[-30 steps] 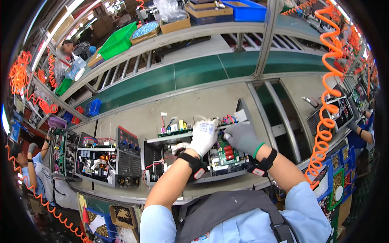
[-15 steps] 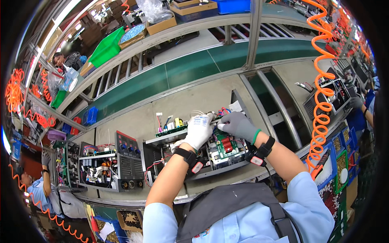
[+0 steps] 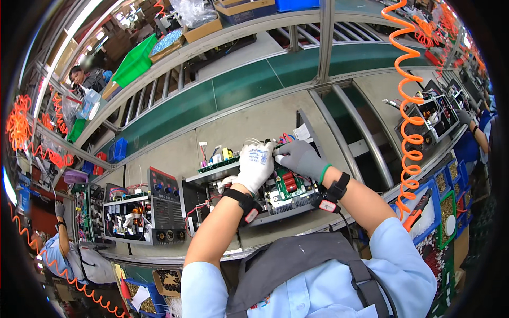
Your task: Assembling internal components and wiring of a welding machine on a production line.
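Observation:
An open metal chassis (image 3: 212,183) with circuit boards inside sits on the bench in front of me. My left hand (image 3: 255,165), in a white glove, is over its far side with the fingers drawn together by some thin pale wires (image 3: 254,141). Beside it, my grey-gloved right hand (image 3: 301,159) points its closed fingers toward the left fingertips. Whatever the two hands pinch is hidden by the gloves. Below the right hand is a green circuit board (image 3: 280,186) with red cylindrical parts (image 3: 289,182). Another board (image 3: 222,158) with yellow components stands along the chassis's far edge.
To the left stands a second open unit (image 3: 130,214) with a dark front panel. A coiled orange hose (image 3: 411,127) hangs at the right, above blue parts bins (image 3: 461,180). Metal rollers (image 3: 363,135) interrupt the bench. Co-workers are at both sides; one gloved hand (image 3: 464,117) touches another unit.
The whole view has shifted slightly. My right hand has moved a little left, its fingers closer to my left hand's. Both hands stay at the far side of the chassis.

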`<control>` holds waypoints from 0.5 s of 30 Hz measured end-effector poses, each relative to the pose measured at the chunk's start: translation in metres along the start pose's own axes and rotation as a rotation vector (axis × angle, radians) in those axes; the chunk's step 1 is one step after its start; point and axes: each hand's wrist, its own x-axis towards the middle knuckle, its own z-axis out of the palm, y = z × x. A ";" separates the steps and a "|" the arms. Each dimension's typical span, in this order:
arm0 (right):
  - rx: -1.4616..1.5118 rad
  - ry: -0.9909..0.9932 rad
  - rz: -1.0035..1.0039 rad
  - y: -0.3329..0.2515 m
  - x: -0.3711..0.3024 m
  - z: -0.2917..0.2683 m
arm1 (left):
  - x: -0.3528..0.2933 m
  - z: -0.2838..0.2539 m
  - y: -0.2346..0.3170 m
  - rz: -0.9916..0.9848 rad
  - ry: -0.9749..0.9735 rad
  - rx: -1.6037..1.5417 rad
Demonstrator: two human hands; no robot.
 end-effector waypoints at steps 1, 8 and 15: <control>-0.031 -0.036 0.000 -0.005 -0.001 -0.003 | 0.001 -0.006 -0.001 0.003 -0.053 -0.024; -0.326 -0.182 -0.027 -0.018 -0.009 -0.007 | 0.002 -0.008 0.003 0.019 -0.013 -0.047; -0.403 -0.169 0.059 -0.018 -0.020 -0.001 | 0.025 -0.024 -0.025 -0.076 -0.392 -0.482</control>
